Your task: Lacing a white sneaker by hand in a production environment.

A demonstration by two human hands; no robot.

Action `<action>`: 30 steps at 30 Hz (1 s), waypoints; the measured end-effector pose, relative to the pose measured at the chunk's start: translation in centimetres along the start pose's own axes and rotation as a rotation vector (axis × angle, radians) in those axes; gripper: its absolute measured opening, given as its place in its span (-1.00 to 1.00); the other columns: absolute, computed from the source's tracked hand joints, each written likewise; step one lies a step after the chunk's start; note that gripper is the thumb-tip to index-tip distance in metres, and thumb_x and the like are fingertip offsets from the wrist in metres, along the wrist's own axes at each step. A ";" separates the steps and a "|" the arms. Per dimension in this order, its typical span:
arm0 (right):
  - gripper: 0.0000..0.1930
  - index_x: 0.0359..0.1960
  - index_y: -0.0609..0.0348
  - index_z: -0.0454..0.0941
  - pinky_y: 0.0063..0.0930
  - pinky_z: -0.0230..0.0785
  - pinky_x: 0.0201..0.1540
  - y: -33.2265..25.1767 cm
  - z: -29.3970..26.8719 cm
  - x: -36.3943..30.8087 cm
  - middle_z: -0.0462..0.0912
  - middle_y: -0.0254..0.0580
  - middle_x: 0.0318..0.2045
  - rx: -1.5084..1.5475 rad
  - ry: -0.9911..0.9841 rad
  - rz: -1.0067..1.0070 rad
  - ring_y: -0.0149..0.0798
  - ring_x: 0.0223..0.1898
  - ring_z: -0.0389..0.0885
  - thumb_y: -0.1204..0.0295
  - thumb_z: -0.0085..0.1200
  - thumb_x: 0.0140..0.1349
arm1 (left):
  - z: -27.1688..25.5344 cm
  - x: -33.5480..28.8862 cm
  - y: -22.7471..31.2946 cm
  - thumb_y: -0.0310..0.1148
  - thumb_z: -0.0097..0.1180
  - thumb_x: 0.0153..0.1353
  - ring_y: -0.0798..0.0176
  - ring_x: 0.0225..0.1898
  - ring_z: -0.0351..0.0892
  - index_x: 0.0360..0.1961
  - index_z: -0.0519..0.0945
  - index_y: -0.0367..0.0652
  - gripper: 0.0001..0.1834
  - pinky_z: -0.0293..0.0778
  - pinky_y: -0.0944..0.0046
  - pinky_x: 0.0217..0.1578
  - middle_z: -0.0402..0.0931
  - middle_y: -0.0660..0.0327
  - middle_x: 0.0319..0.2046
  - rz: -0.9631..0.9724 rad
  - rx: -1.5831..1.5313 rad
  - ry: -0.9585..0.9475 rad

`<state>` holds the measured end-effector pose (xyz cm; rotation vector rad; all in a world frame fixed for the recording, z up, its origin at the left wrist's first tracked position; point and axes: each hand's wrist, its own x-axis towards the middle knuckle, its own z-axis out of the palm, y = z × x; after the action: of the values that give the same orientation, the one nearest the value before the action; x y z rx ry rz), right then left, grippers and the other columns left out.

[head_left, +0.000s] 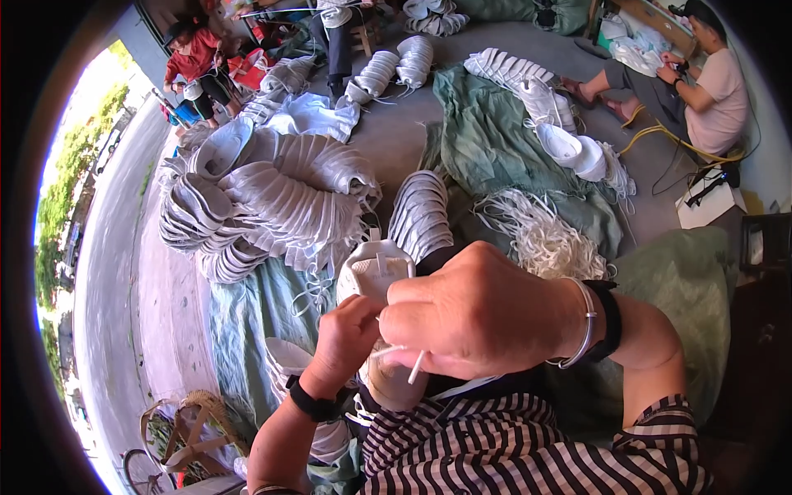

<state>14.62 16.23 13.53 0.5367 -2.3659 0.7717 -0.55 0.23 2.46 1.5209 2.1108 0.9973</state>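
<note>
A white shoe upper [375, 272] points away from me in front of my body, its lower part covered by my hands. My right hand [470, 313] is closed over it, pinching a white shoelace [417, 368] whose stiff ends poke out below the fingers. Against the upper's left side, my left hand [342, 334] is closed too, with its fingertips by the lacing; what it pinches is hidden. Just beyond the upper stands a stack of nested grey-white uppers [421, 214]. More uppers [285, 363] lie beside my left forearm.
Large heaps of nested uppers [289, 194] lie on a green sheet at left. A bundle of loose white laces [549, 239] rests on another green tarp [495, 132]. One person [709, 91] sits at far right, another [196, 62] at far left. A woven-strap bag [194, 437] stands lower left.
</note>
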 end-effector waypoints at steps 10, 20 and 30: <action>-0.80 -0.50 0.12 0.39 -0.34 0.31 -0.59 0.7 1.4 1.4 0.44 -0.23 -0.57 0.257 0.025 0.014 -0.10 -0.59 0.49 0.39 0.20 0.06 | -0.1 0.0 0.3 -0.23 0.24 -0.06 0.05 -0.30 0.57 -0.29 0.57 -0.08 -0.71 0.50 0.15 -0.31 0.49 0.16 -0.38 0.346 0.125 -0.172; -0.83 -0.48 0.10 0.40 -0.35 0.35 -0.56 -1.0 0.5 2.8 0.43 -0.26 -0.59 0.274 -0.081 -0.031 -0.11 -0.57 0.50 0.38 0.16 0.07 | -2.0 1.6 1.4 -0.19 0.19 -0.03 0.06 -0.28 0.57 -0.30 0.53 -0.10 -0.71 0.50 0.11 -0.31 0.47 0.19 -0.38 0.297 0.222 -0.400; -0.81 -0.48 0.11 0.40 -0.35 0.30 -0.59 -1.6 0.0 2.7 0.42 -0.24 -0.60 0.213 -0.110 -0.031 -0.13 -0.60 0.47 0.36 0.18 0.09 | -1.6 -0.4 1.6 -0.10 0.18 -0.02 0.10 -0.24 0.56 -0.27 0.52 -0.07 -0.65 0.46 0.06 -0.25 0.53 0.22 -0.31 0.353 0.336 -0.279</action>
<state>13.45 14.50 15.87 0.7189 -2.3835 1.0102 -0.35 -0.41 4.70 2.1134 1.9175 0.5009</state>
